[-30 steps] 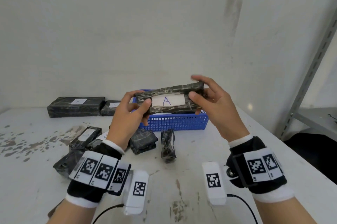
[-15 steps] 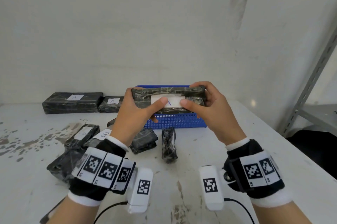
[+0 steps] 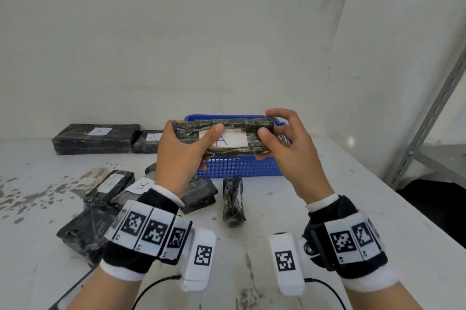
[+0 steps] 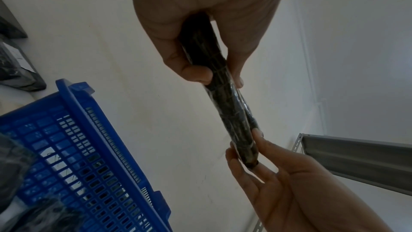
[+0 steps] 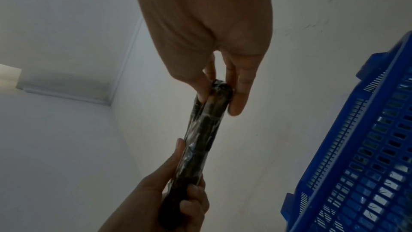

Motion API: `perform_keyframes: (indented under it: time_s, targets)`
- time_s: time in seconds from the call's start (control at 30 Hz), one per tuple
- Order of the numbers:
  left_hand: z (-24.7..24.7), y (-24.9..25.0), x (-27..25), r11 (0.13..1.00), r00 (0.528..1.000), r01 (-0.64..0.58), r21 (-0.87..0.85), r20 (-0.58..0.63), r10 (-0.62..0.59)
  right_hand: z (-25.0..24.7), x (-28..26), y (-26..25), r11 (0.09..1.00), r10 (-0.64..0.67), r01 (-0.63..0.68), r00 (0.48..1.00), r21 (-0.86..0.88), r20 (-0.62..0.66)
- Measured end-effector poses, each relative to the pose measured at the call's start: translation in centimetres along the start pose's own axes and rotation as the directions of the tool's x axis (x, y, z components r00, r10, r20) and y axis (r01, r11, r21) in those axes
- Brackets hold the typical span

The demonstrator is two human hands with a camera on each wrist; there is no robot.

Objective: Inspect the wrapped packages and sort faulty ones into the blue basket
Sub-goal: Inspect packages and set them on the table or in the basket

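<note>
White walls are backing the stained table (image 3: 264,246) where I am holding a flat, film-wrapped black package (image 3: 224,139) lengthwise left to right above the blue basket (image 3: 242,165), left hand (image 3: 180,155) and right hand (image 3: 290,153) pinching its ends. Left wrist: my thumb and fingers (image 4: 196,73) are clamping the slim edge. Right wrist: fingertips (image 5: 236,107) are pinching the glossy end.

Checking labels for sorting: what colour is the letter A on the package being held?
Blue, on a white label; the head view shows it best.
</note>
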State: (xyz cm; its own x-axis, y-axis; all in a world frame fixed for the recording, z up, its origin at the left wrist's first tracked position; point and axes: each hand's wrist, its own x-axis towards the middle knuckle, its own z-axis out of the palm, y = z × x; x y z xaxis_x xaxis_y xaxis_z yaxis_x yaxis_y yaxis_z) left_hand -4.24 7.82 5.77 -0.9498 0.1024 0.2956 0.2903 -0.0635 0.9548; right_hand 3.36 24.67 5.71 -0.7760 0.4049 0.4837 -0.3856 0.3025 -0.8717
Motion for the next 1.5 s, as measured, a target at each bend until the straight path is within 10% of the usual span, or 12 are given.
perform_keyframes:
  time_s: [0.23, 0.43, 0.63, 0.9, 1.5]
  targets:
    - [0.2, -0.4, 3.7, 0.995, 0.997, -0.009, 0.097, 0.072, 0.002, -1.6, 4.7, 1.2, 0.980, 0.009, -0.035, 0.991, -0.197, -0.131]
    - [-0.4, -3.7, 9.8, 0.864, 0.990, 0.022, 0.503, 0.109, -0.088, -4.1, 10.4, 5.7, 0.888, 0.128, -0.208, 0.968, -0.410, -0.214]
    - [0.2, -10.1, 13.6, 0.719, 0.976, 0.051, 0.693, 0.117, -0.183, -4.8, 13.0, 10.8, 0.622, 0.299, -0.307, 0.943, -0.720, -0.144]
    - [1.0, -12.7, 13.0, 0.811, 0.970, 0.074, 0.581, 0.147, -0.194, -4.0, 15.3, 14.9, 0.220, 0.477, -0.261, 0.869, -0.940, -0.130]
    - [0.7, -13.9, 13.5, 0.765, 0.960, 0.083, 0.638, 0.154, -0.232, -3.4, 16.5, 15.5, 0.171, 0.470, -0.164, 0.880, -0.971, -0.066]
